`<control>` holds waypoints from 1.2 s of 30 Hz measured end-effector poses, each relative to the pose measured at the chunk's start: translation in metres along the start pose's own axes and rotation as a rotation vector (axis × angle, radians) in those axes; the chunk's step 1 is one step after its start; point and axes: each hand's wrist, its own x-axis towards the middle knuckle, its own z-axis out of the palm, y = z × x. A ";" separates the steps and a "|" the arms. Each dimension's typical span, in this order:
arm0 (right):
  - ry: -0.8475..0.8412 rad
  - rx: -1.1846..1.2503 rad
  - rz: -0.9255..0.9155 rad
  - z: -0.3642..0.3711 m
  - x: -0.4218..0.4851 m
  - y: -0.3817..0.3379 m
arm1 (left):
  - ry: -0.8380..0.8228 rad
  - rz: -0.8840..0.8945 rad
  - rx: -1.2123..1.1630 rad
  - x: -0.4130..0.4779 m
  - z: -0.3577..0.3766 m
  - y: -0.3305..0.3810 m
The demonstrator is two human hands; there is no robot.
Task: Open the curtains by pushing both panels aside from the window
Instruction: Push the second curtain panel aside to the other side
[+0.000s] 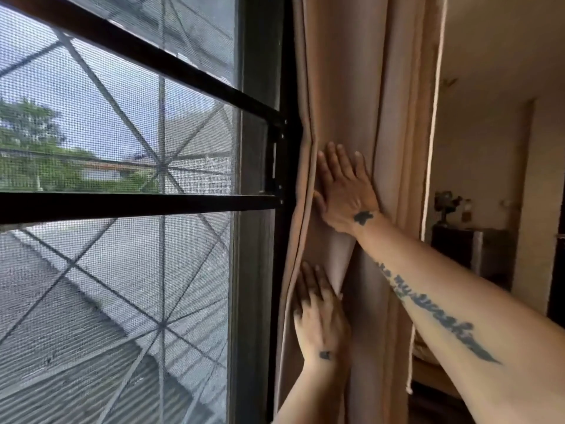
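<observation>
At the right edge of the black-framed mesh window (pixel 122 194), a beige fabric curtain panel (pixel 342 87) hangs bunched.

Both hands press flat on its folds, fingers spread, gripping nothing: right hand (pixel 345 191) above, left hand (pixel 321 319) below, near the hem edge.

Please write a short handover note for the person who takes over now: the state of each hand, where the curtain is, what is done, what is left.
Left hand: open, flat on the curtain panel, lower down.
Right hand: open, flat on the same panel, higher up.
Curtain: bunched in folds at the right edge of the window.
Done: this panel is clear of the screened glass in view.
Left: the other panel is out of view; check it and push it aside if needed.
</observation>
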 end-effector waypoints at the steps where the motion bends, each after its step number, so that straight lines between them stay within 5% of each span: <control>1: 0.004 0.004 -0.003 0.001 0.000 0.000 | -0.008 -0.002 0.002 0.000 0.000 0.000; 17: -0.076 0.109 -0.017 0.012 -0.002 0.027 | 0.119 -0.009 0.110 0.001 0.018 0.023; 23: -0.077 0.160 -0.058 0.025 -0.004 0.032 | -0.045 -0.101 0.126 0.009 0.026 0.022; 36: 0.012 0.202 -0.102 -0.009 -0.038 0.013 | -0.026 -0.143 0.109 -0.034 -0.011 0.011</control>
